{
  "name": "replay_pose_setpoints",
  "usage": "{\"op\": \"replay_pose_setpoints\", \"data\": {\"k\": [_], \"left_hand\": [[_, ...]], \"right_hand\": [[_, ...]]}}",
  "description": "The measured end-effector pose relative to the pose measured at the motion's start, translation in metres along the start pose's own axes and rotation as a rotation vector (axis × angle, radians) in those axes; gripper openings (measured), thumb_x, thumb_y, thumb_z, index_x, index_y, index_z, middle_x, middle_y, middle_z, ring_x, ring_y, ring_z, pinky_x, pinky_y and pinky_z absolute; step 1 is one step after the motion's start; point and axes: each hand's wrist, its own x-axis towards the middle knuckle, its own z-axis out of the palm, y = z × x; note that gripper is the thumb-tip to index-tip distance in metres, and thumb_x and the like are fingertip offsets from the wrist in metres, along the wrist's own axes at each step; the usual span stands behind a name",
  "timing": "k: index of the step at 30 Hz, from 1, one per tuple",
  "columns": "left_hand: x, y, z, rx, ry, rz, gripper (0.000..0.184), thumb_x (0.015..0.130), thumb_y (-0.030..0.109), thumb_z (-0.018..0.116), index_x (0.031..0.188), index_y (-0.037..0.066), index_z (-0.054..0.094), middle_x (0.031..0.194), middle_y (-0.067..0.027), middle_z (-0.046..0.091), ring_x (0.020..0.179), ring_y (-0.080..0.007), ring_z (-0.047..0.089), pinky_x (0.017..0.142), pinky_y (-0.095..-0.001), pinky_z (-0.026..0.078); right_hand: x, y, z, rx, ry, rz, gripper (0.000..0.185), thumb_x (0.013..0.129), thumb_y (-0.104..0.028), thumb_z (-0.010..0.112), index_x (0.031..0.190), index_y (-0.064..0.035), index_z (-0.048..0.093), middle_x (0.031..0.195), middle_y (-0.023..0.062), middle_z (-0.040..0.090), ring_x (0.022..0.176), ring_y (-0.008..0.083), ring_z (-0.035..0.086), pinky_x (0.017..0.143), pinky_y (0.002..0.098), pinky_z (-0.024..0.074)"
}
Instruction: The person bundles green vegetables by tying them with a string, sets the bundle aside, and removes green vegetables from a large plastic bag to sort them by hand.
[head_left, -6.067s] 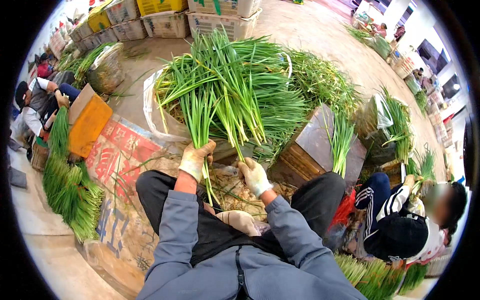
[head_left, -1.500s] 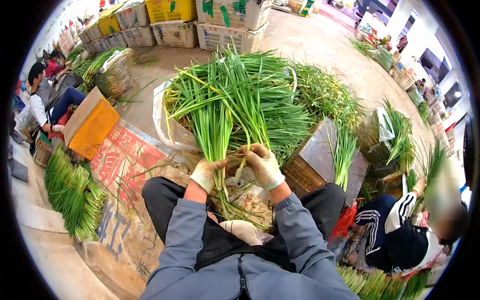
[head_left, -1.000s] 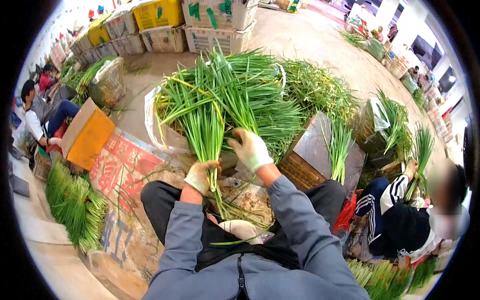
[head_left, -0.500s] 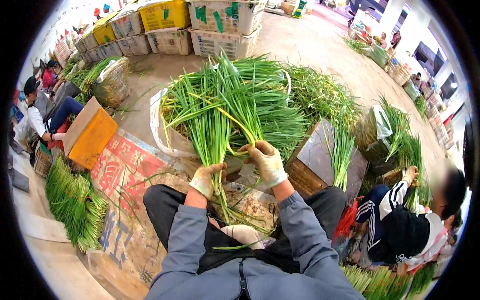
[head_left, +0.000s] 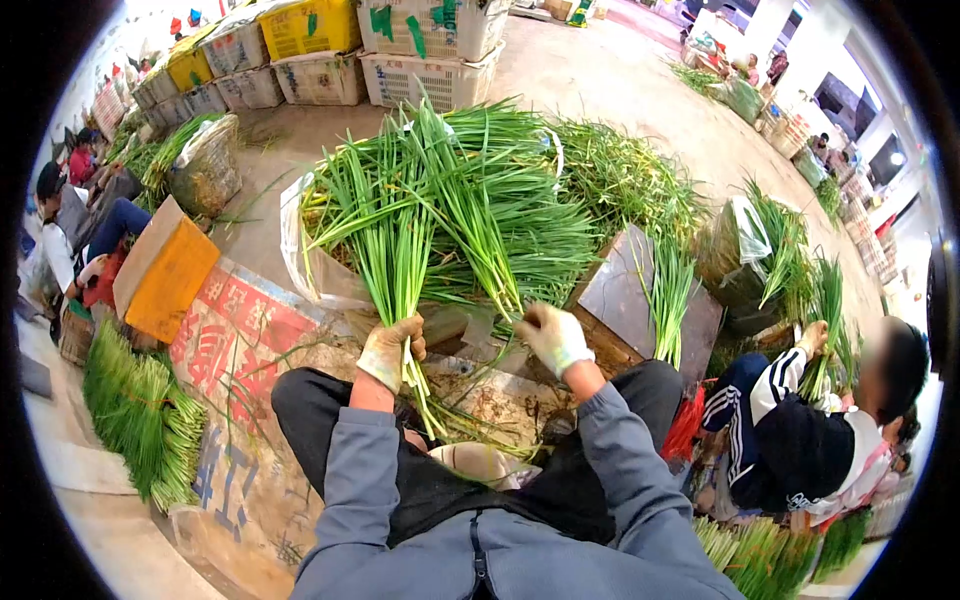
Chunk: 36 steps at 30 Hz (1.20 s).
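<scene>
My gloved left hand [head_left: 392, 352] is wrapped round the lower stalks of a bunch of long green leaves [head_left: 402, 262], whose pale ends stick out below the fist. To its right, my gloved right hand [head_left: 552, 338] is pinched at the stalk ends of loose leaves [head_left: 490, 262]; whether it grips any is too small to tell. Both bunches lean on a large heap of green leaves [head_left: 540, 215] in a white-rimmed bag [head_left: 292, 240] beyond my knees.
A dark-topped wooden box [head_left: 625, 290] with leaves on it stands at right, an orange box [head_left: 175, 285] at left. Stacked crates [head_left: 430, 80] stand behind. One person [head_left: 810, 430] sits at right, another [head_left: 75, 225] at left. Tied bundles [head_left: 140, 420] lie at lower left.
My right hand has moved right and down, away from my left hand. The yellowish leaf it held is no longer between the hands. My left hand still holds its bunch.
</scene>
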Motion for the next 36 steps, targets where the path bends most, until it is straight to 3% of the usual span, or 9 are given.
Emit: {"op": "replay_pose_setpoints", "data": {"k": [2,8,10,12,21,26,29,32,36], "left_hand": [[0.002,-0.003,-0.001,0.007,-0.041,0.007,0.026,0.082,0.017,0.077,0.096,0.002,0.061,0.069,-0.0031,0.057,0.056,-0.0164,0.058,0.050,-0.0317,0.048],[0.006,-0.004,0.004,-0.039,-0.007,-0.034,0.024,0.082,0.017,0.077,0.094,0.002,0.063,0.072,-0.0052,0.061,0.058,-0.0178,0.062,0.052,-0.0318,0.052],[0.010,-0.008,0.001,-0.014,0.055,-0.038,0.027,0.082,0.017,0.077,0.099,-0.001,0.065,0.079,-0.0078,0.067,0.062,-0.0188,0.065,0.058,-0.0330,0.057],[0.001,-0.002,0.013,0.104,0.054,-0.069,0.029,0.081,0.015,0.079,0.102,0.000,0.066,0.086,-0.0109,0.071,0.065,-0.0213,0.067,0.063,-0.0356,0.059],[0.003,-0.007,0.017,0.083,-0.050,-0.047,0.039,0.079,0.013,0.081,0.112,0.002,0.065,0.093,-0.0077,0.070,0.074,-0.0203,0.068,0.060,-0.0316,0.057],[0.000,-0.008,0.016,0.259,-0.032,0.032,0.036,0.078,0.012,0.081,0.109,0.001,0.066,0.092,-0.0079,0.070,0.072,-0.0192,0.067,0.059,-0.0307,0.055],[-0.005,-0.004,0.019,0.174,0.008,0.032,0.032,0.080,0.006,0.076,0.109,-0.002,0.065,0.089,-0.0124,0.072,0.073,-0.0224,0.069,0.062,-0.0343,0.057],[-0.005,-0.003,0.024,0.190,0.040,0.009,0.031,0.081,0.004,0.075,0.109,-0.003,0.065,0.086,-0.0139,0.071,0.072,-0.0244,0.070,0.062,-0.0364,0.058],[0.002,-0.001,0.024,0.172,0.047,0.017,0.029,0.080,0.003,0.075,0.108,-0.002,0.066,0.089,-0.0133,0.071,0.075,-0.0240,0.069,0.066,-0.0366,0.058]], "right_hand": [[0.014,-0.024,-0.012,-0.199,0.140,-0.195,0.025,0.089,-0.033,0.063,0.090,-0.0089,0.066,0.092,0.0165,0.071,0.087,0.0346,0.069,0.073,0.0462,0.0563],[0.036,-0.024,0.039,-0.278,0.146,-0.055,0.024,0.086,-0.028,0.069,0.097,-0.0074,0.068,0.090,0.0137,0.067,0.082,0.0365,0.067,0.073,0.0446,0.0546],[0.017,-0.045,0.023,-0.036,-0.018,-0.049,0.028,0.093,-0.032,0.060,0.101,-0.0061,0.068,0.095,0.0171,0.071,0.086,0.0354,0.070,0.078,0.0462,0.0552],[-0.012,-0.065,0.028,0.330,-0.068,-0.088,0.039,0.086,-0.039,0.069,0.102,-0.0038,0.067,0.089,0.0192,0.070,0.087,0.0365,0.068,0.079,0.0422,0.0532],[-0.024,-0.079,0.059,0.583,-0.168,-0.085,0.036,0.081,-0.031,0.074,0.098,-0.0006,0.067,0.085,0.0177,0.069,0.075,0.0251,0.067,0.073,0.0359,0.0523],[-0.018,-0.078,0.064,0.416,-0.132,-0.174,0.035,0.083,-0.035,0.074,0.097,-0.0028,0.068,0.088,0.0152,0.070,0.078,0.0258,0.068,0.074,0.0383,0.0532],[-0.004,-0.076,0.028,0.373,0.062,0.055,0.041,0.087,-0.043,0.069,0.100,-0.0043,0.069,0.094,0.0167,0.071,0.086,0.0310,0.069,0.080,0.0400,0.0540],[0.026,-0.045,0.047,0.025,0.126,0.052,0.036,0.090,-0.040,0.066,0.098,-0.0045,0.068,0.097,0.0181,0.071,0.093,0.0356,0.069,0.083,0.0459,0.0532],[0.018,-0.045,0.047,0.145,0.034,0.016,0.029,0.092,-0.033,0.061,0.101,-0.0062,0.068,0.095,0.0195,0.070,0.089,0.0379,0.067,0.081,0.0462,0.0531]]}}
